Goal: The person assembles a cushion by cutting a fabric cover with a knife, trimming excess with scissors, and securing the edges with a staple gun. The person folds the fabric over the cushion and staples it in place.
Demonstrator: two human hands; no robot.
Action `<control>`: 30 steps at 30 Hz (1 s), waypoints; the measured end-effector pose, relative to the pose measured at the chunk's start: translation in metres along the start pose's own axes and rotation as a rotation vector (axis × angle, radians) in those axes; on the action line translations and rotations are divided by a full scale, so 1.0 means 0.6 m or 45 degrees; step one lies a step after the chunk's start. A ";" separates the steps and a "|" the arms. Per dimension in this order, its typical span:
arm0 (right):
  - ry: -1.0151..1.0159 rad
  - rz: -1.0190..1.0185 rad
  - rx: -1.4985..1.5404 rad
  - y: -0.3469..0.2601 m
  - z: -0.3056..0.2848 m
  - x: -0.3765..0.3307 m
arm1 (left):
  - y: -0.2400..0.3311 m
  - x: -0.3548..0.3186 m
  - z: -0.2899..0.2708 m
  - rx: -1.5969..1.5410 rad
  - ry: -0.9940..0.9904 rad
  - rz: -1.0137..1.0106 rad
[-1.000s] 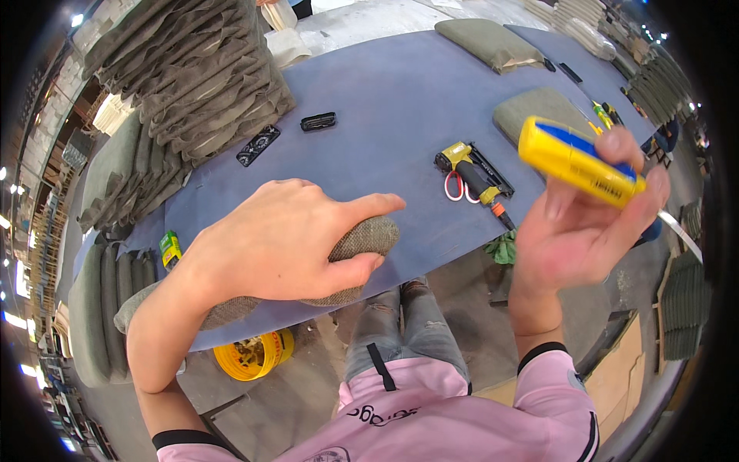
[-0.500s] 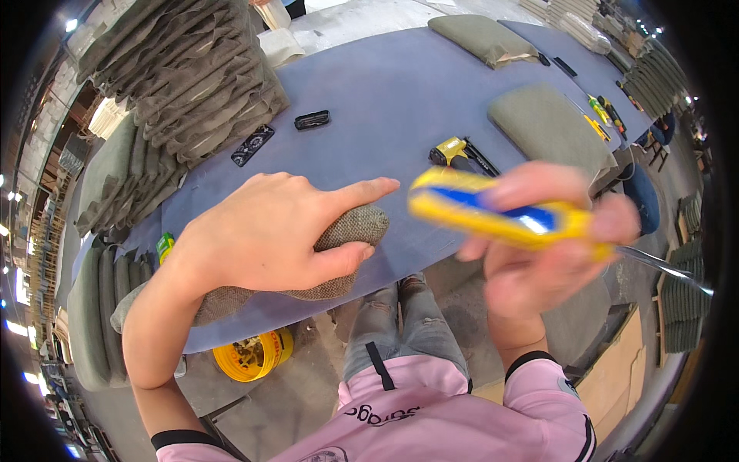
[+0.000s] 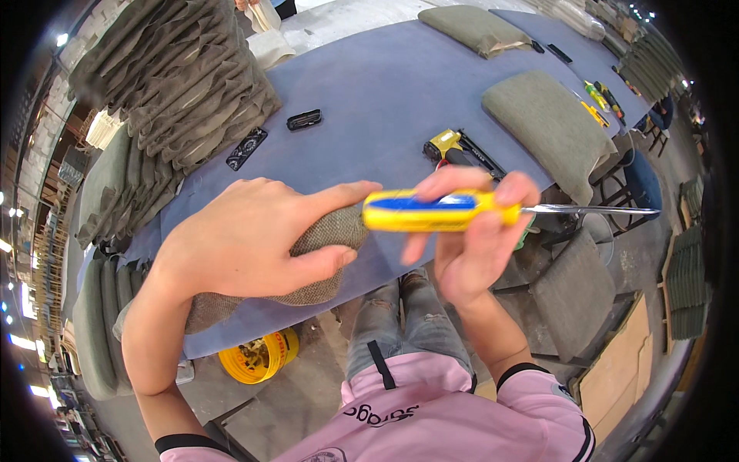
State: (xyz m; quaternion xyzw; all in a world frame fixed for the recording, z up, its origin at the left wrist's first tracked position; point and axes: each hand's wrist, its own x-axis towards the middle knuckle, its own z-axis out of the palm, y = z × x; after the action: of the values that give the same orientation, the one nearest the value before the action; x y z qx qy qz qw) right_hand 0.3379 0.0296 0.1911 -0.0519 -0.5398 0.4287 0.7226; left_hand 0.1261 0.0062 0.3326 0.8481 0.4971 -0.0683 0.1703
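Note:
My left hand (image 3: 239,242) grips a grey-green woven cushion (image 3: 317,281) at the table's near edge, thumb on the near side and index finger stretched along the top. Its far left part is hidden behind my wrist. In my right hand (image 3: 473,246) is a screwdriver (image 3: 419,212) with a yellow and blue handle, held near the shaft end. The metal shaft points right, away from the cushion. The handle's butt meets the cushion's right end in view; whether it touches, I cannot tell.
A yellow and black nail gun (image 3: 462,150) lies beyond my right hand. Tall stacks of fabric covers (image 3: 177,85) and cushions stand left. A finished-looking cushion (image 3: 546,127) lies right. A yellow bucket (image 3: 258,358) sits below the table edge. Two black items, including a small case (image 3: 304,119), lie mid-table.
My right hand has swung left, bringing the screwdriver's butt up to the cushion's end. The shaft is now nearly level. My left hand keeps its hold; the whole view has shifted slightly.

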 end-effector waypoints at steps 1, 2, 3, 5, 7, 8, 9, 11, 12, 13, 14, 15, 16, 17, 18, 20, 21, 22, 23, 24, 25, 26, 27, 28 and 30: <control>0.072 0.024 -0.006 -0.007 -0.014 0.005 | -0.001 0.000 -0.001 -0.046 -0.019 -0.018; 0.291 -0.031 0.041 -0.013 -0.015 0.005 | -0.002 0.001 0.001 -0.028 -0.033 -0.012; 0.502 -0.091 0.090 -0.018 -0.016 0.009 | -0.001 0.003 -0.001 -0.009 -0.038 -0.007; 0.348 -0.114 0.190 -0.003 -0.008 -0.003 | -0.002 0.006 -0.005 0.002 -0.045 0.009; -0.036 0.004 0.137 0.015 0.010 -0.017 | -0.009 0.008 -0.012 -0.008 -0.047 0.036; 0.037 0.093 0.091 0.005 0.000 -0.014 | -0.008 0.011 -0.018 -0.038 -0.062 -0.005; 0.118 0.083 0.098 0.007 -0.004 -0.008 | -0.006 0.013 -0.026 -0.067 -0.073 -0.043; 0.283 0.057 0.108 0.021 -0.016 0.004 | -0.008 0.017 -0.033 -0.068 -0.080 -0.060; 0.090 0.061 0.098 0.025 -0.027 0.011 | -0.011 0.025 -0.032 -0.039 -0.068 -0.034; 0.025 0.014 0.002 0.024 -0.032 0.014 | -0.012 0.032 -0.036 -0.010 -0.058 -0.003; -0.037 -0.034 -0.099 0.025 -0.032 0.017 | -0.008 0.029 -0.045 -0.066 -0.070 -0.058; -0.028 0.002 -0.233 0.032 -0.044 0.015 | -0.001 0.033 -0.052 -0.121 -0.102 -0.070; -0.024 0.040 -0.368 0.039 -0.058 0.013 | 0.000 0.042 -0.056 -0.170 -0.139 -0.051; 0.055 0.153 -0.523 0.057 -0.089 0.007 | -0.010 0.059 -0.052 -0.198 -0.119 -0.001; -0.037 0.344 -0.812 0.063 -0.104 0.015 | -0.027 0.062 -0.052 -0.234 -0.099 0.006; -0.251 0.599 -1.241 0.118 -0.113 0.014 | -0.039 0.046 -0.082 -0.352 -0.082 -0.098; -0.366 0.649 -1.444 0.167 -0.142 0.000 | -0.078 0.061 -0.082 -0.369 0.008 -0.020; -0.440 0.724 -1.518 0.203 -0.168 -0.013 | -0.116 0.074 -0.081 -0.390 0.110 0.030; -0.526 0.811 -1.568 0.241 -0.182 -0.047 | -0.138 0.079 -0.075 -0.415 0.081 -0.038; -0.616 0.884 -1.626 0.264 -0.195 -0.054 | -0.154 0.092 -0.089 -0.439 0.068 -0.102; -0.509 0.691 -1.755 0.263 -0.218 -0.054 | -0.157 0.105 -0.102 -0.458 0.050 -0.175; -0.425 0.492 -1.843 0.258 -0.234 -0.057 | -0.162 0.099 -0.108 -0.484 0.050 -0.209; -0.325 0.297 -1.948 0.247 -0.258 -0.060 | -0.165 0.107 -0.110 -0.519 0.046 -0.213; -0.260 0.303 -2.025 0.240 -0.276 -0.054 | -0.164 0.108 -0.111 -0.558 0.055 -0.209; -0.251 0.409 -2.173 0.237 -0.318 -0.038 | -0.164 0.095 -0.107 -0.510 0.085 -0.196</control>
State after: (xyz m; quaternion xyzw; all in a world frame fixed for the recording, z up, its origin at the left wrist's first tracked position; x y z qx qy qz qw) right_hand 0.4138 0.1772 0.0191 -0.6133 -0.7228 -0.0227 0.3177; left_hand 0.0659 0.1196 0.3543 0.7588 0.5692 0.0470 0.3131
